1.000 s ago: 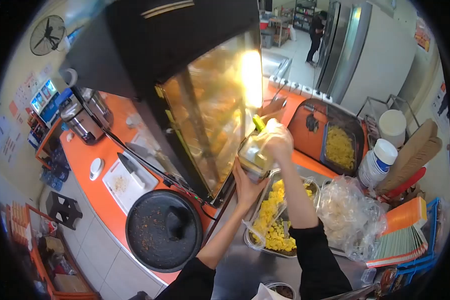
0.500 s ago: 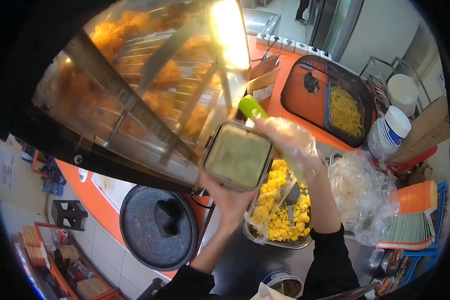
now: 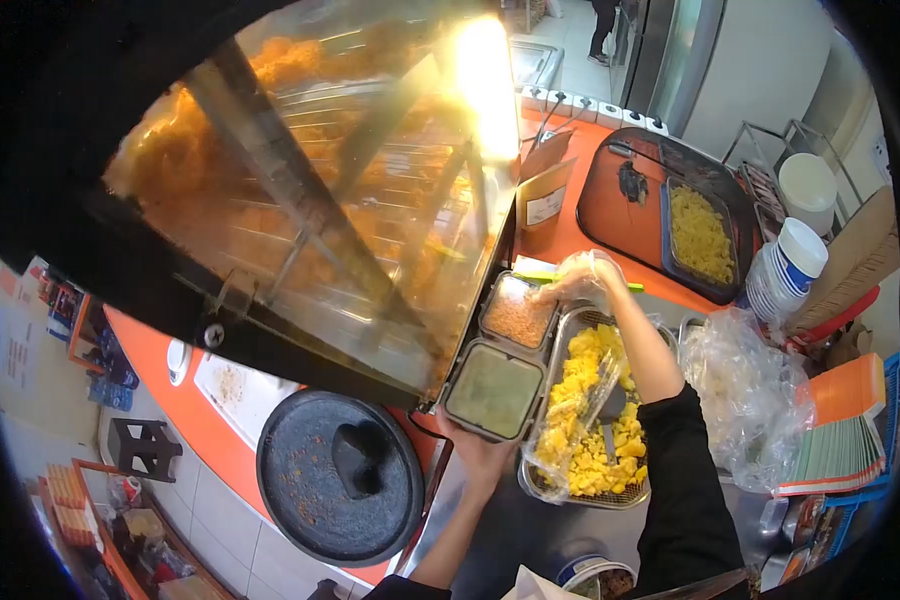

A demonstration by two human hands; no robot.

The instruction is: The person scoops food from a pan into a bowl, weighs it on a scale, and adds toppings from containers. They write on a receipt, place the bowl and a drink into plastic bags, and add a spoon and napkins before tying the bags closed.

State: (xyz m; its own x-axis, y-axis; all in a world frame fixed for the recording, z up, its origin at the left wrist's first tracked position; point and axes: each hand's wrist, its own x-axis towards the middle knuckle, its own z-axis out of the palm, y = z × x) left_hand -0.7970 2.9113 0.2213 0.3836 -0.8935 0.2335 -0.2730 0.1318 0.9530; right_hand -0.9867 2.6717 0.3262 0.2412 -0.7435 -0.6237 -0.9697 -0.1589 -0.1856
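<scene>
Clasping the near end of a square container of pale green sauce (image 3: 495, 390), my bare left hand (image 3: 473, 448) keeps it low by the counter beside the glass cabinet. Just beyond is a similar container of orange crumbs (image 3: 517, 310). My right hand (image 3: 582, 278), in a clear plastic glove, has curled fingers at that container's far right corner; what they grip, if anything, is hidden. A bright green strip or handle (image 3: 535, 272) shows on both sides of this hand. Below my right forearm, a wire basket (image 3: 558, 494) holds yellow chunks (image 3: 610, 465) and a grey scoop (image 3: 613, 405).
A lit glass cabinet (image 3: 360, 200) of fried food stands close on the left. A dark round tray (image 3: 300, 470) lies below it. Toward the right are a black tray (image 3: 610, 215), stacked white tubs (image 3: 775, 270), a clear plastic bag (image 3: 740, 390) and paper sleeves (image 3: 835, 440).
My left hand has lowered the green sauce container to beside the crumb container, now in view. My right hand has moved up over the crumbs, and the green strip has turned nearly level.
</scene>
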